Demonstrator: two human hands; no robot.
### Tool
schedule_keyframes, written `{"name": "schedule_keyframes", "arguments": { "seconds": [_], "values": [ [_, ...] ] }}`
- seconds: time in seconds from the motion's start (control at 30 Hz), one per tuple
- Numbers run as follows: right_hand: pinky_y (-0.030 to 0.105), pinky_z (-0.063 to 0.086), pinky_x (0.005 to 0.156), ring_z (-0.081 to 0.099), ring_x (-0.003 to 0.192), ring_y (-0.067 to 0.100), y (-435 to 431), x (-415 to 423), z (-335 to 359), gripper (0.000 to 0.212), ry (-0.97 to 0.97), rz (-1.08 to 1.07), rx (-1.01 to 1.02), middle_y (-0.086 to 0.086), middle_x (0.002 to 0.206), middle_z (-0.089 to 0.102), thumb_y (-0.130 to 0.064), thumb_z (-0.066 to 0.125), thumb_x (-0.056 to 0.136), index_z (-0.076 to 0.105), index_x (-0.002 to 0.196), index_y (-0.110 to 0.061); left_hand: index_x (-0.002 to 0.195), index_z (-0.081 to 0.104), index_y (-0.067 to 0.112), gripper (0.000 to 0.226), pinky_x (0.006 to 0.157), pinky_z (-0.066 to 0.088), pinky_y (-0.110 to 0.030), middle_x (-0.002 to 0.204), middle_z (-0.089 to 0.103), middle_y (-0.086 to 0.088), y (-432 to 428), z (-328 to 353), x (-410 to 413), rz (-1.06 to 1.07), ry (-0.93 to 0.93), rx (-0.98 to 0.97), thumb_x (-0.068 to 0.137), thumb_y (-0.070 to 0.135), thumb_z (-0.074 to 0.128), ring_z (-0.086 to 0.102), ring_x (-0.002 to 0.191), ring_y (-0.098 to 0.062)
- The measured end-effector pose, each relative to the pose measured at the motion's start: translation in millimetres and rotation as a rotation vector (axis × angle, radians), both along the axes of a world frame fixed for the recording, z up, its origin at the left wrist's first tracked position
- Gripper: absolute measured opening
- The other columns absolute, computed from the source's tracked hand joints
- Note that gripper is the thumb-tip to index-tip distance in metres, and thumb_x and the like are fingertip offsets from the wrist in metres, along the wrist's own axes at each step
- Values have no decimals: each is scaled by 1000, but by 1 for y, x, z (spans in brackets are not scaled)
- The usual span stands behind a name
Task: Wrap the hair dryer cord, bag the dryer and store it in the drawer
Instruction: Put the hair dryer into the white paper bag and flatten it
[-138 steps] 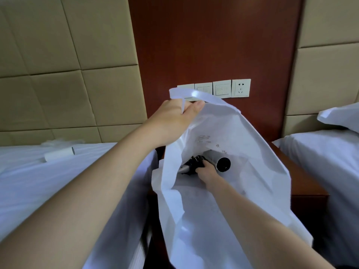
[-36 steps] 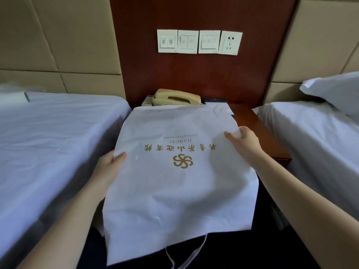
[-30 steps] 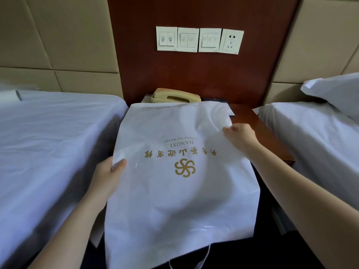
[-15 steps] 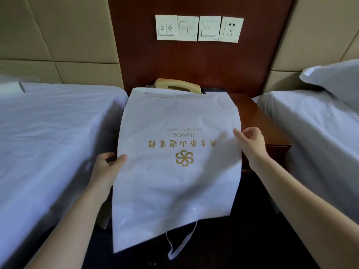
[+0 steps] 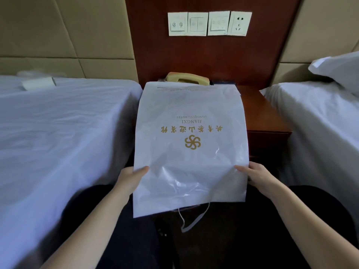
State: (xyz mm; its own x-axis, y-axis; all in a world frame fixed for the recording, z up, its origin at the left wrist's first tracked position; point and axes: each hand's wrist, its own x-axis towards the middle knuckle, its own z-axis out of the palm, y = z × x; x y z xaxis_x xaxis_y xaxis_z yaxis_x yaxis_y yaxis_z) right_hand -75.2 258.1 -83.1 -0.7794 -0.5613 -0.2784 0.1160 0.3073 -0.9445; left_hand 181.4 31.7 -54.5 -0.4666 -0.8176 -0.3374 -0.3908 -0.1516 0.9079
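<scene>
A white hotel bag (image 5: 190, 156) with a gold logo and upside-down gold lettering lies draped over the wooden nightstand (image 5: 264, 115) and hangs toward me. My left hand (image 5: 131, 178) grips its left edge near the open end, and my right hand (image 5: 258, 176) grips the right edge at the same height. A white drawstring loop (image 5: 192, 222) dangles below the bag's near edge. The hair dryer is hidden; nothing of it shows through the bag. The drawer front (image 5: 268, 140) shows as a dark wooden panel to the right of the bag.
A beige telephone (image 5: 187, 79) sits at the back of the nightstand, partly behind the bag. White-sheeted beds flank it on the left (image 5: 58, 133) and right (image 5: 320, 123), with a pillow (image 5: 338, 68) at right. Wall switches and a socket (image 5: 209, 23) are above. My dark-clad knees are below.
Both hands have slid down the bag's sides toward its near, open end. The bag now lies farther over the nightstand, and the view has dropped lower.
</scene>
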Motion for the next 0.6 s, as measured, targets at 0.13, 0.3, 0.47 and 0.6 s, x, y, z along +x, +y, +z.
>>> {"name": "schedule_keyframes", "arguments": {
  "seconds": [0.13, 0.3, 0.47, 0.6],
  "values": [
    [27, 53, 67, 67, 82, 16, 19, 11, 6, 19, 131, 97, 108, 4, 94, 69, -11, 68, 83, 63, 101, -8, 110, 50, 5, 21, 67, 45, -32, 106, 62, -13, 8, -2, 11, -41, -68, -146, 94, 19, 49, 59, 88, -25],
    [26, 55, 65, 70, 79, 15, 47, 19, 29, 16, 217, 133, 56, 4, 93, 72, -14, 66, 85, 65, 100, -9, 139, 18, 23, 64, 68, 47, -29, 112, 59, -7, 24, 9, 28, -145, -38, -265, 89, 12, 56, 62, 92, -23],
    [22, 54, 60, 70, 72, 14, 56, 20, 58, 37, 184, 83, -164, 9, 96, 69, -4, 61, 87, 52, 118, -21, 130, 35, 37, 58, 72, 54, -37, 82, 74, -9, 13, 36, 42, -204, 27, -248, 88, 1, 53, 69, 79, -28],
    [21, 56, 61, 68, 73, 18, 50, 21, 82, 28, 70, -19, -382, 11, 94, 70, -4, 55, 90, 60, 111, -20, 107, 63, 12, 28, 60, 51, -24, 99, 65, -9, 11, 68, 36, -209, 172, -121, 92, -2, 45, 59, 80, -18]
  ]
}}
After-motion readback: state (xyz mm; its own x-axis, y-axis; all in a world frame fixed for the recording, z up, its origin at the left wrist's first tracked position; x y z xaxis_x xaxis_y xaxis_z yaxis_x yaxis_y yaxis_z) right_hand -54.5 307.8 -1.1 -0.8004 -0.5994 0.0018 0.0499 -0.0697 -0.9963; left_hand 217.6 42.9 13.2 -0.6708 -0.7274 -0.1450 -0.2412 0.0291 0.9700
